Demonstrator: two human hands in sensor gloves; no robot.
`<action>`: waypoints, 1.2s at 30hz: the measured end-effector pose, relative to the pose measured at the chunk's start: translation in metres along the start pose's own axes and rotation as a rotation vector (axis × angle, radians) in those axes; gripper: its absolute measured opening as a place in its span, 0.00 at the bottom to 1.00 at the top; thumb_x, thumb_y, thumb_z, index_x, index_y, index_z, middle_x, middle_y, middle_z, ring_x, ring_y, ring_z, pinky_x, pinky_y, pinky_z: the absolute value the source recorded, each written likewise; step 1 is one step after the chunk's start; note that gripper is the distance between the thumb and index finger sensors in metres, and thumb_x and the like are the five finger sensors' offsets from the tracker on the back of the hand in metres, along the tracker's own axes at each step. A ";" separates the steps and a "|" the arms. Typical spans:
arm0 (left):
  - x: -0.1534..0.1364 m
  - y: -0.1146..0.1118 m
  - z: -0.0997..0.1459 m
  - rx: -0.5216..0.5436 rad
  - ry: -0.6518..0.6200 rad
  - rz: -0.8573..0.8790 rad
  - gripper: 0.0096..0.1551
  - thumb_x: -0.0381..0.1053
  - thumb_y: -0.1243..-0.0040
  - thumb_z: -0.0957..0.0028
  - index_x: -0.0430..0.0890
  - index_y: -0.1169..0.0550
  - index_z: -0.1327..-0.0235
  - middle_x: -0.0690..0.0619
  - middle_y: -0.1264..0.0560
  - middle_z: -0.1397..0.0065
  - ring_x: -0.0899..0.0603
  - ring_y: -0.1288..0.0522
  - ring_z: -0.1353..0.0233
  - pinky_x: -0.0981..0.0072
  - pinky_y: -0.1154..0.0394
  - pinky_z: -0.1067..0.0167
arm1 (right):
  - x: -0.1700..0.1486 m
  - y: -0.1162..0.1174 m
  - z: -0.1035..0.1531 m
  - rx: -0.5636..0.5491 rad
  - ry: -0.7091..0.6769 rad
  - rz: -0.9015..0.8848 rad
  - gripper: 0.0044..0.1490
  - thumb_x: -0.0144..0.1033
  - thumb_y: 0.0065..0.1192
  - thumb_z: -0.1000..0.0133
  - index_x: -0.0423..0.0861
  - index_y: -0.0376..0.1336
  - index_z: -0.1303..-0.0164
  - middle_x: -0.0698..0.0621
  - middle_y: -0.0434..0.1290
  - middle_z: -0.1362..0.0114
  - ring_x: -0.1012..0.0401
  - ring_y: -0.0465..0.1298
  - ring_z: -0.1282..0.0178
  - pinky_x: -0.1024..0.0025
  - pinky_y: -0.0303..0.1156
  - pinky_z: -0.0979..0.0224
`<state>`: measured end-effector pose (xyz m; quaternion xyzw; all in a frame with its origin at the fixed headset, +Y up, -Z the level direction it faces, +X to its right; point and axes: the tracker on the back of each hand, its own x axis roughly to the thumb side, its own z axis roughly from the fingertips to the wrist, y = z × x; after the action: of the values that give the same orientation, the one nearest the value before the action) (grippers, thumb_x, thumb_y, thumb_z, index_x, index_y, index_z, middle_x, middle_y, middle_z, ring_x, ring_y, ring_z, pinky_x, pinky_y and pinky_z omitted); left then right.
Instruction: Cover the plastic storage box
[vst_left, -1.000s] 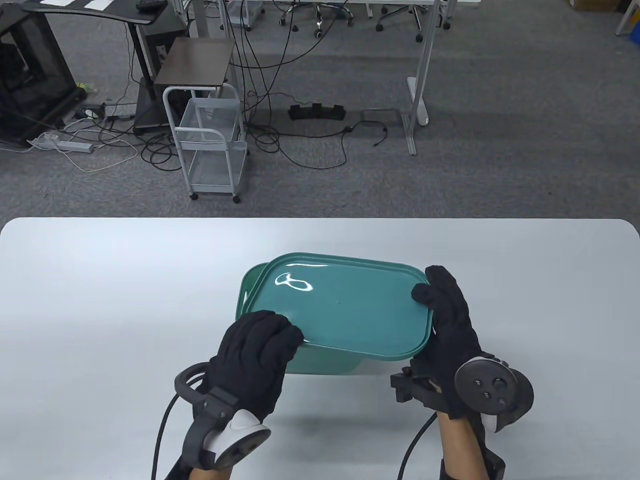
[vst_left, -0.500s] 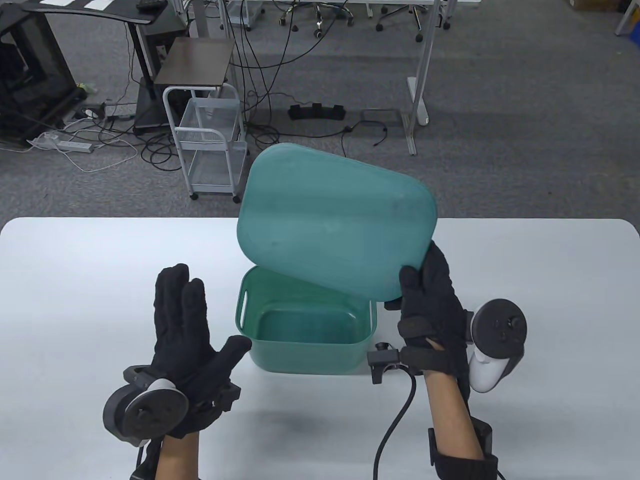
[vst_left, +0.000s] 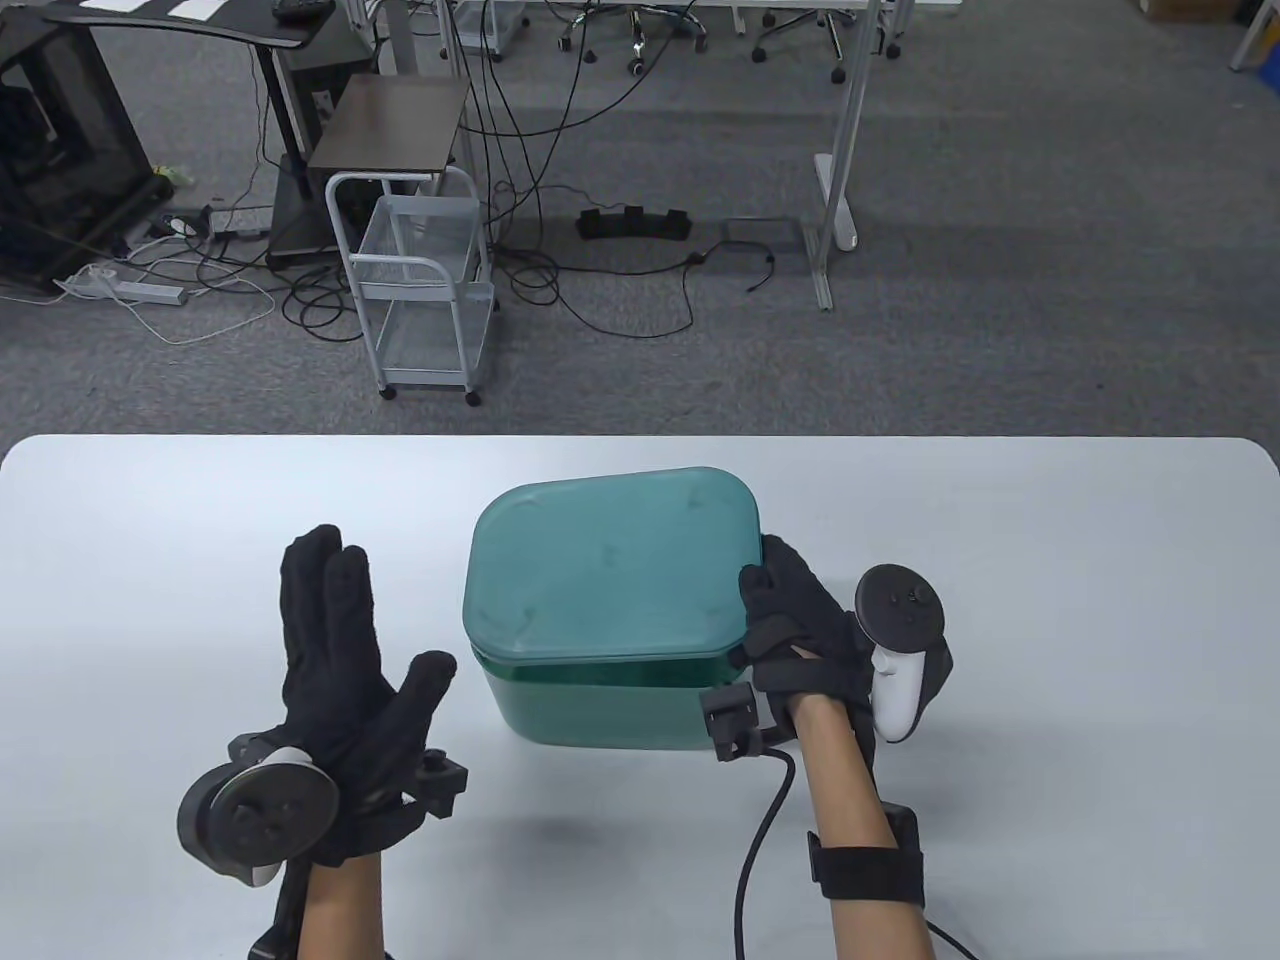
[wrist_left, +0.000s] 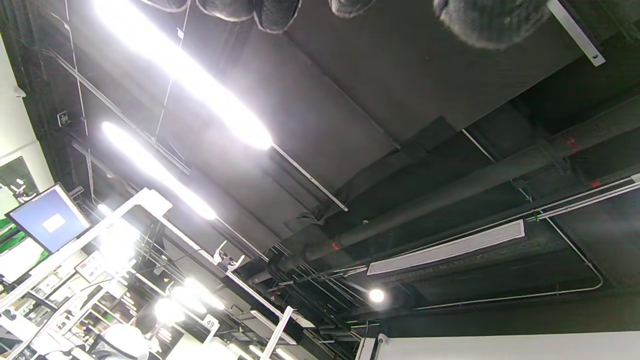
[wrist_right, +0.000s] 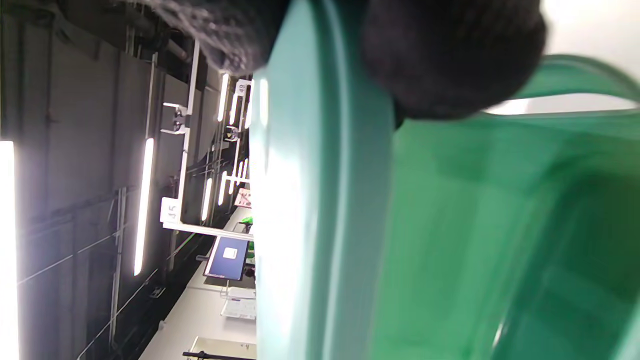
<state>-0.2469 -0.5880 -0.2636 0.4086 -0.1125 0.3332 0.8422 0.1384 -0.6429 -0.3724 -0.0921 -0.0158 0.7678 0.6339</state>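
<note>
The teal plastic storage box (vst_left: 600, 705) stands in the middle of the white table (vst_left: 1050, 620). Its teal lid (vst_left: 610, 570) lies over the box's top and hides the opening. My right hand (vst_left: 775, 610) grips the lid's right edge, thumb on one side and fingers on the other. In the right wrist view the gloved fingers (wrist_right: 450, 55) pinch the lid's rim (wrist_right: 320, 200) beside the box wall (wrist_right: 500, 240); whether the lid is fully seated I cannot tell. My left hand (vst_left: 350, 640) is open and empty, left of the box and apart from it.
The left wrist view faces the ceiling, with only fingertips (wrist_left: 495, 20) at its top edge. A cable (vst_left: 760, 830) runs from my right wrist over the table's front. A white wire cart (vst_left: 425, 290) stands on the floor beyond the table.
The right hand lifted and turned the lid above the open box, then lowered it onto the box. The left hand let go of the lid, opened and drew away to the left.
</note>
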 end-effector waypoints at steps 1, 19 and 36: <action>0.000 0.000 0.000 -0.003 0.001 0.002 0.52 0.78 0.52 0.46 0.68 0.54 0.10 0.52 0.55 0.03 0.38 0.56 0.04 0.40 0.53 0.11 | -0.003 -0.001 -0.001 0.004 0.005 0.007 0.41 0.33 0.54 0.45 0.31 0.54 0.22 0.44 0.77 0.45 0.57 0.83 0.64 0.67 0.83 0.66; -0.004 -0.002 -0.001 -0.031 0.027 0.030 0.48 0.76 0.54 0.44 0.68 0.52 0.10 0.52 0.54 0.03 0.39 0.56 0.04 0.41 0.53 0.11 | -0.020 0.010 -0.007 0.024 0.054 0.032 0.41 0.33 0.54 0.45 0.31 0.55 0.23 0.44 0.77 0.44 0.57 0.84 0.64 0.67 0.83 0.67; -0.018 -0.012 0.001 -0.069 0.085 0.000 0.49 0.77 0.53 0.44 0.67 0.50 0.10 0.52 0.53 0.03 0.39 0.56 0.04 0.41 0.53 0.11 | 0.029 0.003 0.031 -0.174 -0.175 0.736 0.50 0.60 0.55 0.42 0.39 0.55 0.18 0.31 0.67 0.23 0.35 0.75 0.39 0.48 0.76 0.44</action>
<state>-0.2528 -0.6028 -0.2787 0.3646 -0.0882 0.3461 0.8599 0.1249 -0.6126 -0.3455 -0.0793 -0.1006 0.9446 0.3022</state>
